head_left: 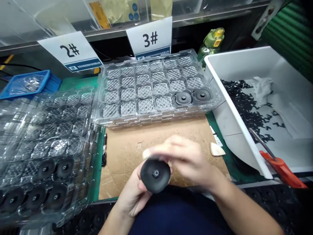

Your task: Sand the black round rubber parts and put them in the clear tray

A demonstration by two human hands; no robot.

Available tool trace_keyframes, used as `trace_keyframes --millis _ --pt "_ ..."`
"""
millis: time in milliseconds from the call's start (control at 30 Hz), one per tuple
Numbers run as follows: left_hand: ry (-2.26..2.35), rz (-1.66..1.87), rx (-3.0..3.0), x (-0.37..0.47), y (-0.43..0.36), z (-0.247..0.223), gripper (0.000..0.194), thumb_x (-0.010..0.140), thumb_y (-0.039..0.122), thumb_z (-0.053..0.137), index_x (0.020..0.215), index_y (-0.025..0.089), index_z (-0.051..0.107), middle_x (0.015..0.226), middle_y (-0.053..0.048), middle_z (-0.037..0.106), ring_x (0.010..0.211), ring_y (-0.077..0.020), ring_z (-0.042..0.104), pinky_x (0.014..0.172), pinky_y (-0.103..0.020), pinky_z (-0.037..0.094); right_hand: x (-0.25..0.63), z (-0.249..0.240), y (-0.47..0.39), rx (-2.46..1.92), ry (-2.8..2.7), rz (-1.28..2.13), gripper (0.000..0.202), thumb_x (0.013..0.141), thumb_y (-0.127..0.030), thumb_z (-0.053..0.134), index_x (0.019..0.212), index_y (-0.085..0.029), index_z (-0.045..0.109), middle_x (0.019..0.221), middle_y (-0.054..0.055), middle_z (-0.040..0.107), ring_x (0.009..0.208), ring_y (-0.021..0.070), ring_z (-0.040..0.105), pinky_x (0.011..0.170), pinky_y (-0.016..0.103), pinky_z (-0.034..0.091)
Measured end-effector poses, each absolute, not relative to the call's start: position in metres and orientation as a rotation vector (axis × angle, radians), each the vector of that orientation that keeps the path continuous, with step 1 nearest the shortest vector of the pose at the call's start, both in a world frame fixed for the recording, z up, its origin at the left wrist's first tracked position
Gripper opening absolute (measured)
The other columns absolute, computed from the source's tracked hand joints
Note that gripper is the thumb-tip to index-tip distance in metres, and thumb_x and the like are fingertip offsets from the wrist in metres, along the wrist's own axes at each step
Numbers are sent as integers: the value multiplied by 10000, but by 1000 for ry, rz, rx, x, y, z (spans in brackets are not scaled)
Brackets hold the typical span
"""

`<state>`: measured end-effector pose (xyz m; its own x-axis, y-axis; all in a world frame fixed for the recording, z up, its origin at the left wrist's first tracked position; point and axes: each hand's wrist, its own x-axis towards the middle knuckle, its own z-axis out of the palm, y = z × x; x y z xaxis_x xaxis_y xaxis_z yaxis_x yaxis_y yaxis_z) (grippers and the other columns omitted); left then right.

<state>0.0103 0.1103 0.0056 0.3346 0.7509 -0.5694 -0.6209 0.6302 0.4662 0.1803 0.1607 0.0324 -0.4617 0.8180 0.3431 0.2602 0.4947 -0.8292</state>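
A black round cup-like disc (160,183) with a small metal piece at its centre is held in my left hand (132,199), the fingers curled around its left and lower side. My right hand (189,160) is smeared by motion just above and behind the disc. Its fingers reach over the upper rim, and I cannot tell whether they grip it. Beyond both hands, a stack of clear plastic trays (146,120) holds two similar black discs (183,98) in its front right pockets. To the left, a second clear tray (84,143) contains several more discs (55,196).
A brown cardboard sheet (122,143) covers the bench. On the right, a white bin (217,88) holds many small black parts (244,104); a red-handled screwdriver (281,168) lies across its edge. A blue basket (46,85), a green bottle (211,42) and numbered signs (151,39) stand behind.
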Motion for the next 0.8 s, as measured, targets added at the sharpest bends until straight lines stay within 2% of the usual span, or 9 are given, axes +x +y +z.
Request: trace_keyframes --millis 100,167,267,367,467,533,600,667,800 --pt "674 887 166 2 108 6 605 541 315 819 1111 249 628 1161 -69 648 1009 -283 627 805 -289 541 190 3 157 -1392 -1780 923 298 904 -185 434 1151 -246 591 1027 33 646 916 150 590 795 279 470" --pt "622 891 153 -3 106 4 579 581 312 797 1128 257 617 1201 -73 625 1066 -291 594 833 -295 529 191 -23 140 -1501 -1834 982 319 908 -201 421 1188 -251 565 1033 47 643 933 166 590 797 303 476" --pt "642 892 142 -9 104 -1 671 553 377 792 1175 236 582 1209 -106 611 1088 -306 577 866 -327 513 188 -60 109 -1448 -2016 1064 309 890 -171 429 1124 -271 605 809 17 648 752 146 590 673 280 480" --pt "696 889 147 -11 103 -5 689 589 406 761 1218 226 545 1239 -130 582 1140 -322 534 911 -374 484 186 -71 100 -1443 -2080 1052 262 857 -173 474 1005 -282 661 648 -9 601 643 149 556 620 291 461" --pt "712 919 162 -9 103 -6 656 638 395 739 1239 246 523 1258 -124 569 1117 -311 554 913 -377 481 184 -43 115 -1521 -1985 969 283 886 -219 444 1107 -264 615 832 33 657 784 181 592 699 339 479" --pt "736 987 181 -6 103 -6 638 645 378 741 1234 256 528 1253 -106 575 1121 -288 555 908 -334 482 175 -10 125 -1519 -1826 858 299 893 -231 448 1164 -252 572 1044 57 644 936 197 591 784 352 484" --pt "755 1054 197 -3 104 -5 645 636 360 754 1232 261 529 1248 -90 581 1151 -278 530 915 -305 474 159 21 127 -1369 -1751 727 328 871 -195 486 1190 -248 545 1129 54 623 979 198 585 826 353 478" --pt "776 1099 191 -1 104 -4 627 656 356 743 1236 269 523 1235 -78 591 1155 -278 524 928 -310 467 142 42 124 -1167 -1853 714 352 863 -153 479 1206 -205 530 1035 65 659 880 187 605 793 349 486" --pt "877 1219 224 -3 102 -4 505 716 281 706 1194 301 548 1159 -23 633 1087 -233 578 894 -279 490 123 51 127 -1048 -2073 1025 256 879 -148 455 1086 -192 600 881 23 673 765 138 608 720 270 492"
